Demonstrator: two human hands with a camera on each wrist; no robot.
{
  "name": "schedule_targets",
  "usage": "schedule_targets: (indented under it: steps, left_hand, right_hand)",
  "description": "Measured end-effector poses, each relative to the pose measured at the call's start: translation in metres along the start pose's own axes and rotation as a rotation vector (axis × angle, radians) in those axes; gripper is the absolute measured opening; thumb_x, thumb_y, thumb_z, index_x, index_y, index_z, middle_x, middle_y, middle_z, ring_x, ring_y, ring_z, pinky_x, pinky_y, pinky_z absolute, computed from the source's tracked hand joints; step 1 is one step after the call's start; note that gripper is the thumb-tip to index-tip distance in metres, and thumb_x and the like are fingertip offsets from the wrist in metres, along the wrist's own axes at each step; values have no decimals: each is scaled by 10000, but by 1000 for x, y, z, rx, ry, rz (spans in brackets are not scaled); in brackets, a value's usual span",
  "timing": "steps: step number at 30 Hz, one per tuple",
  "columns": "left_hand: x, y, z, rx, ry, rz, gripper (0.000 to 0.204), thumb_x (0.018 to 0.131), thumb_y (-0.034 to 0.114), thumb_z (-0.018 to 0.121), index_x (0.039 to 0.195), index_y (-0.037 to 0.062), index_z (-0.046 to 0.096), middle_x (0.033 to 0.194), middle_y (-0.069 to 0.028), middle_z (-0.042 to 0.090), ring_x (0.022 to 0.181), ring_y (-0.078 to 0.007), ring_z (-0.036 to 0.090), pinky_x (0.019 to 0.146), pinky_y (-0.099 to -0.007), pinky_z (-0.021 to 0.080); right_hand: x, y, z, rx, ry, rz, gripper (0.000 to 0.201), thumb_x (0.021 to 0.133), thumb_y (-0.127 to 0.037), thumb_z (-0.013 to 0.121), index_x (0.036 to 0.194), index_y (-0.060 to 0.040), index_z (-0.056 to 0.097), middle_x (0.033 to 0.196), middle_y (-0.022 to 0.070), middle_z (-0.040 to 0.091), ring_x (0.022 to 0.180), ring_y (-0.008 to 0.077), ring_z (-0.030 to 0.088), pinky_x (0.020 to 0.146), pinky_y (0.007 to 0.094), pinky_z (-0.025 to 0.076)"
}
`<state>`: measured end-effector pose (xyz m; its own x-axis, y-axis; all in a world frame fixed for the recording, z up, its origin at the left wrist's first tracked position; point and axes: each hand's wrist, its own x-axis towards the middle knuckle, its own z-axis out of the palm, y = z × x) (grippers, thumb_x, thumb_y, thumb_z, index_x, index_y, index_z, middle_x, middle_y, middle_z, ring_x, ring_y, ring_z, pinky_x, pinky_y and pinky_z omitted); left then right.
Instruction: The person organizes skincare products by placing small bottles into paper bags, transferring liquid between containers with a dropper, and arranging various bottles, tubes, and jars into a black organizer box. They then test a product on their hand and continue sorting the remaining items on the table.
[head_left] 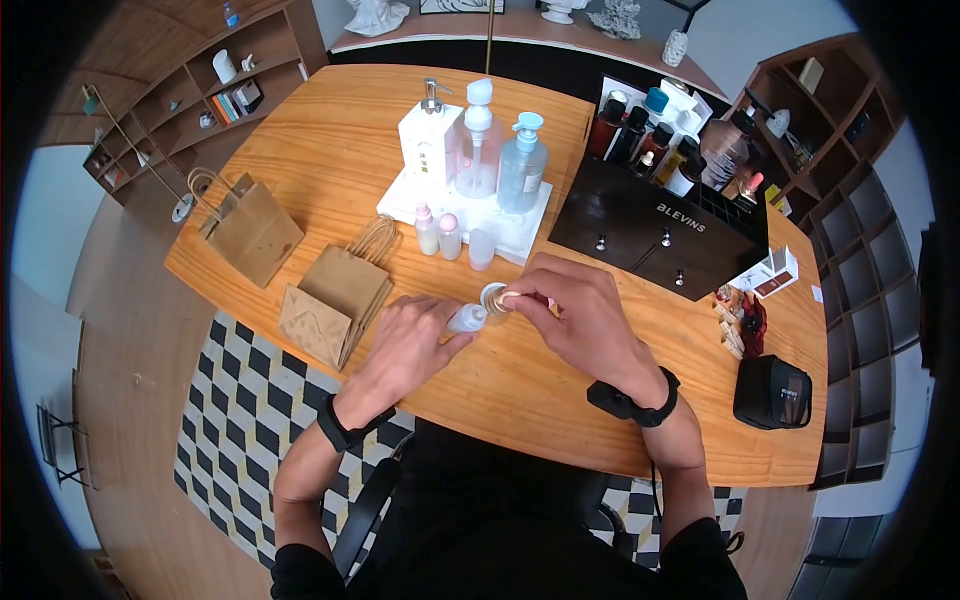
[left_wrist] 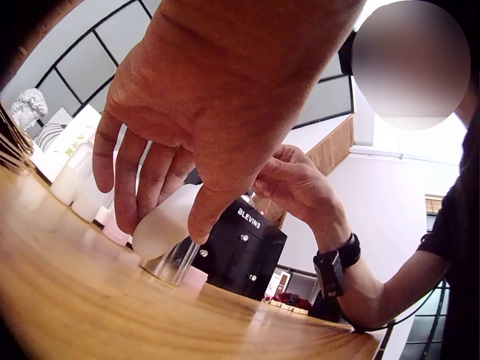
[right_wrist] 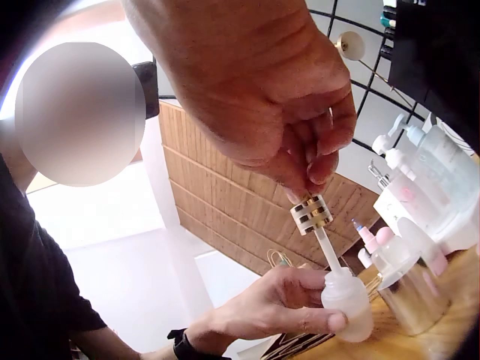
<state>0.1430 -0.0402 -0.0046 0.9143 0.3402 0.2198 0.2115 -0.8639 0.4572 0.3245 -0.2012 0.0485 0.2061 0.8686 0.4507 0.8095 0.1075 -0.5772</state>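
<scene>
A small frosted bottle [head_left: 467, 318] [left_wrist: 159, 226] [right_wrist: 349, 306] leans in the grip of the left hand [head_left: 405, 345] [left_wrist: 217, 97] [right_wrist: 274, 304], thumb on one side and fingers on the other. The right hand [head_left: 585, 315] [left_wrist: 304, 191] [right_wrist: 255, 90] pinches a gold-and-white ringed cap [right_wrist: 311, 215] by its top. From the cap a pale stem [right_wrist: 328, 249] runs down to the bottle's mouth; whether its tip is inside is hard to tell. Close beside the bottle a clear glass container [head_left: 492, 292] [left_wrist: 177, 264] [right_wrist: 414, 296] stands on the table.
Pump bottles [head_left: 478, 150] stand on a white tray [head_left: 515, 238], with small pink-and-white bottles [head_left: 427, 230] before it. Brown paper bags [head_left: 335, 290] are at left. A black cosmetics box [head_left: 625, 215], clothespins [head_left: 728, 328] and a black pouch [head_left: 772, 392] are at right.
</scene>
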Motion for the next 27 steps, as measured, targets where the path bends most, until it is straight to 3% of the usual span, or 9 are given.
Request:
schedule_targets:
  steps: [22, 27]
  left_hand:
    - [0, 0, 1, -19, 2, -11, 324, 868, 228, 852, 1057, -23, 772, 945, -182, 775, 858, -368, 731, 790, -457, 583]
    - [2, 0, 0, -26, -11, -20, 314, 868, 225, 852, 1047, -20, 770, 949, -172, 777, 858, -366, 729, 789, -452, 582]
  right_hand:
    - [-3, 7, 8, -29, 63, -81, 90, 920, -115, 770, 931, -29, 746, 905, 111, 712, 738, 342, 691, 626, 422, 525]
    - [-1, 6, 8, 9, 37, -32, 97, 920, -119, 772, 921, -27, 742, 897, 114, 710, 730, 343, 686, 625, 414, 523]
